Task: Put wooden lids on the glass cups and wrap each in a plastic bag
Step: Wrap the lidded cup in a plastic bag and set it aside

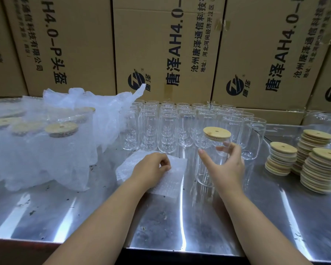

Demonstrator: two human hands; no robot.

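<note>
My right hand grips a clear glass cup that stands slightly tilted on the steel table, with a round wooden lid on its top. My left hand rests on a flat stack of bubble-wrap bags just left of the cup, fingers pinching the top bag. Several bare glass cups stand in rows behind. Stacks of wooden lids sit at the right.
Several lidded cups wrapped in bubble bags stand at the left, with loose plastic behind them. Cardboard boxes wall off the back. The steel table's front edge is close to me.
</note>
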